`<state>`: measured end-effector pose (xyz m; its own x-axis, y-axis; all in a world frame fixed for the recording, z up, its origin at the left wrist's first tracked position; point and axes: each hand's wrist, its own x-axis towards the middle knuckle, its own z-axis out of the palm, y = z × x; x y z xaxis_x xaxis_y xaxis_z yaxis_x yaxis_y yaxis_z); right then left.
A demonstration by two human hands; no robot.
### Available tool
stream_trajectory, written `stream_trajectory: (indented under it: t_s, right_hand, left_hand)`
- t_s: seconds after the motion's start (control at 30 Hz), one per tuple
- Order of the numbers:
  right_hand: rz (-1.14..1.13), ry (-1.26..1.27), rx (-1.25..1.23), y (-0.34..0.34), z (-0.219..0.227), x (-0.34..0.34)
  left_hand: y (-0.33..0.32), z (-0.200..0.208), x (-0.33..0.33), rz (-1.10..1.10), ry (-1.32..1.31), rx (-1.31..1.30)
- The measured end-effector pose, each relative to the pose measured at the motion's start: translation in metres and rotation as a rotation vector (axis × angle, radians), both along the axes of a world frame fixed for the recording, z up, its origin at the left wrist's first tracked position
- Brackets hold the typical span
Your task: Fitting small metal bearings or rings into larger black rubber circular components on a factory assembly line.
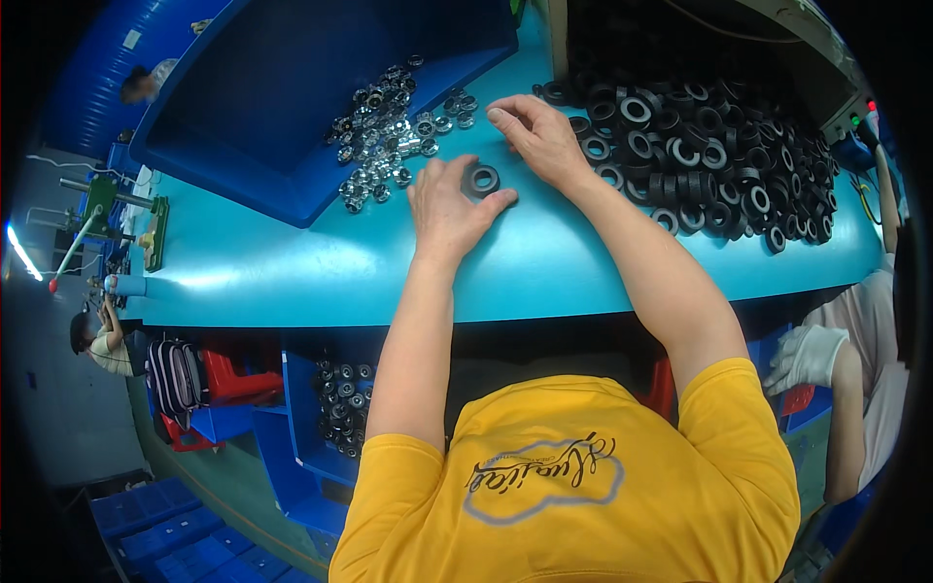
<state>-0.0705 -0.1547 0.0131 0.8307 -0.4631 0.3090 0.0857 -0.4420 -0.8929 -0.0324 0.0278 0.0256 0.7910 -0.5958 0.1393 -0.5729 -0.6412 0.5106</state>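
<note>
My left hand (447, 204) is curled around a black ring (483, 180) with a grey inner edge, on the turquoise table. Thumb and index finger lie on either side of the ring, and their contact with it is partly hidden. My right hand (539, 141) hovers just beyond, to the right, its fingertips drawn together; anything in them is too small to make out. Close to those fingertips, several shiny metal fittings (426, 127) lie scattered on the table and in the mouth of a tipped blue bin (282, 117). A big heap of black rings (714, 155) spreads right of my right arm.
A blue crate (292, 418) with dark round parts stands below the table's front edge (292, 324). Red stools (233, 379) and a striped bag (177, 374) are at the left. A co-worker's white-gloved hand (809, 358) is at the right. A green hand press (97, 209) stands far left.
</note>
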Motion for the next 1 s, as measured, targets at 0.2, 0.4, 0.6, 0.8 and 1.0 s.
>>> stream_trajectory:
  t_s: [0.2, 0.4, 0.6, 0.8, 1.0]
  right_hand:
    - [-0.009, 0.004, 0.000, 0.000, 0.000, 0.000]
    - [-0.031, -0.035, 0.044, 0.003, 0.001, 0.000]
    - [-0.012, 0.004, 0.021, 0.000, 0.001, -0.001]
    - [-0.026, -0.045, 0.043, 0.002, -0.001, 0.001]
    - [-0.018, -0.062, 0.074, 0.003, 0.003, -0.001]
  left_hand:
    - [0.000, -0.009, 0.001, 0.003, -0.143, -0.027]
    - [0.000, -0.008, 0.001, 0.001, -0.132, -0.017]
    - [-0.001, -0.009, 0.002, 0.003, -0.123, -0.033]
    - [0.001, -0.014, 0.008, -0.021, -0.006, -0.257]
    - [0.015, -0.010, 0.023, -0.310, 1.026, -1.111]
